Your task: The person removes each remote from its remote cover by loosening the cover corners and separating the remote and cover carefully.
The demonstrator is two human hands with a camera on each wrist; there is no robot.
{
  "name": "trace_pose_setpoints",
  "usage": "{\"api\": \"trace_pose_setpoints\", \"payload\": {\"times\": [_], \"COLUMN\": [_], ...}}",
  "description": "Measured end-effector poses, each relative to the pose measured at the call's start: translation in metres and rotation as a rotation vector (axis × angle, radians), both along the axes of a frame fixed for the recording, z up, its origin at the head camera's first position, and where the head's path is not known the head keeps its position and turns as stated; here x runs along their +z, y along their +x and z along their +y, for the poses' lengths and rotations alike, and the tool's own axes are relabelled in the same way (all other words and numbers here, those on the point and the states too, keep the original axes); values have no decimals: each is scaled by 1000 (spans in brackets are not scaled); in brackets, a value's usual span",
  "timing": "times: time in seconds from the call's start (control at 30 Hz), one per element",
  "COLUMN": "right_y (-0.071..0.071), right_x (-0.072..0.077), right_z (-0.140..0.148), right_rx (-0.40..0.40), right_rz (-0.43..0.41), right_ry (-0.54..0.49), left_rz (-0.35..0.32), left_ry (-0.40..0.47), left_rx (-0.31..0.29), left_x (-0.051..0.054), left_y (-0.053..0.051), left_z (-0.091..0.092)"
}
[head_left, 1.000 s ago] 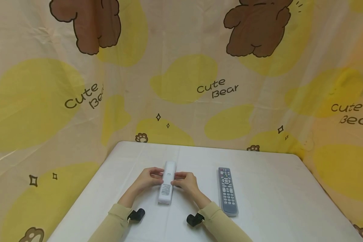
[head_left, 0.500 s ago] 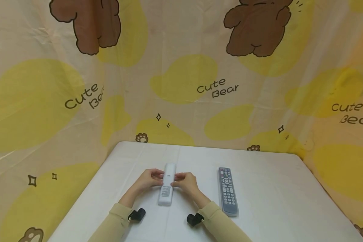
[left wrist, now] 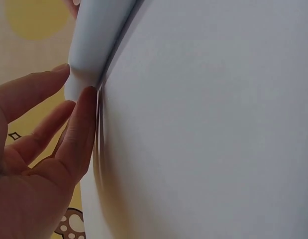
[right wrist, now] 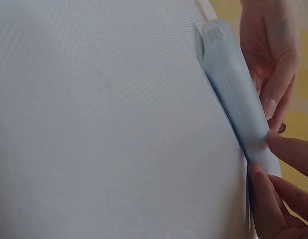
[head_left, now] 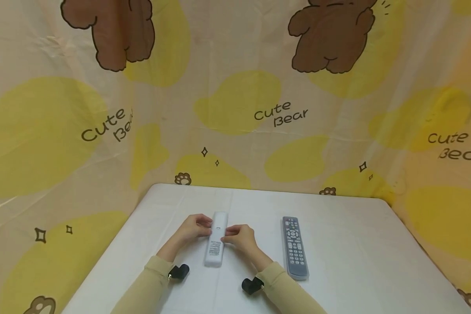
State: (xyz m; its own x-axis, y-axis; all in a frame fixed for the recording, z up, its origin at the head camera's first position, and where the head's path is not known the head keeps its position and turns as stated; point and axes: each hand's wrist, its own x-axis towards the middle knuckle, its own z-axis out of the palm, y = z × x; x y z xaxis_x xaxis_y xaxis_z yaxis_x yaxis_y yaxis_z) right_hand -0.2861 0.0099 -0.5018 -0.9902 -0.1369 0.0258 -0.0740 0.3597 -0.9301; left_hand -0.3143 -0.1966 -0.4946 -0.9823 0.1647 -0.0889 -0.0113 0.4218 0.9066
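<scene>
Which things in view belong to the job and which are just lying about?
Part of the job:
White remote, label up
Left hand, fingers at the remote's left edge
Right hand, fingers at its right edge

Apparently just there:
Grey remote, buttons up, untouched off to the right
White table
Bear-print backdrop

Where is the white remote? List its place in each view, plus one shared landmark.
Head: white remote at lower middle, slightly left.
Left wrist: white remote at upper left, cut by the top edge.
Right wrist: white remote along the right side, slanting.
Shared landmark: left hand, beside it in all three.
</scene>
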Motion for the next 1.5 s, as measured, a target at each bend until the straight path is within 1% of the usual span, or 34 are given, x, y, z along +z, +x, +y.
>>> {"api": "trace_pose_setpoints", "payload": {"times": [0.2,0.27,0.4,0.5,0.6,0.63,0.93,1.1,1.27,1.33,1.5], "right_y": [-2,-2,-2,-2,-1,-1,-2,-1,-1,-1,-1], "right_x": [-2,-2,-3,-2,-2,-2,-2,-1,-1,0,4], "right_z": [2,2,2,2,1,1,1,1,2,2,2], "right_rx": [-6,-6,-6,0,2,4,-3,1,11,8,-22], "right_rz": [10,5,-10,-1,-4,2,-10,-28,-27,-31,-42], "right_ry": [12,8,-2,-3,-7,-4,21,3,-26,-41,-98], "left_rz": [-1,4,-13,-44,-65,-69,-71,-60,-40,-32,7], "left_ry": [-20,-34,-46,-7,36,45,29,8,-11,-20,-9], "left_rx": [23,40,74,82,85,87,115,113,142,151,144], "left_x": [6,7,8,8,6,6,6,6,7,9,17], "left_y": [-14,-19,-29,-35,-40,-40,-44,-44,-45,-45,-43], "left_z": [6,7,10,13,15,15,19,20,20,20,19]}}
